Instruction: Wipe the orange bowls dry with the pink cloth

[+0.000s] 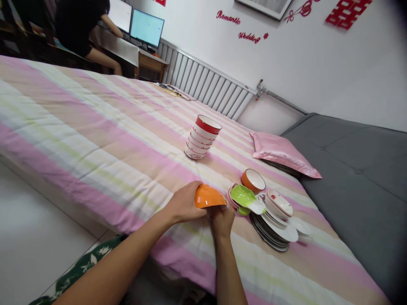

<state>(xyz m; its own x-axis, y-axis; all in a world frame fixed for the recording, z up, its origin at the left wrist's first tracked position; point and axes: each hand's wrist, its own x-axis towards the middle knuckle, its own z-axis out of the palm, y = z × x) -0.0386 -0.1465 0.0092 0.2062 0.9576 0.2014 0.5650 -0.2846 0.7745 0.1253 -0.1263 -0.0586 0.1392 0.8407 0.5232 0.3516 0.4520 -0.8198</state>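
Observation:
An orange bowl [210,197] is held tilted between both hands just above the striped bedspread. My left hand [187,203] grips its left side, fingers closed round the rim. On the bowl's right lower edge, my right hand [223,218] is closed, its fingertips partly hidden behind the bowl. Right of the hands lie green leaf-shaped dishes [244,197] over pink ones, and another orange bowl [253,181] with a white inside. Beyond the hands stands a stack of white bowls [199,144], topped by a red-rimmed bowl [208,123].
Stacked plates [270,237] with small white dishes [280,203] on top sit at the right. A pink pillow [282,152] leans near the grey headboard [356,182]. Cables [173,90] lie at the bed's far edge. A person [82,29] sits at a desk with monitors [147,27].

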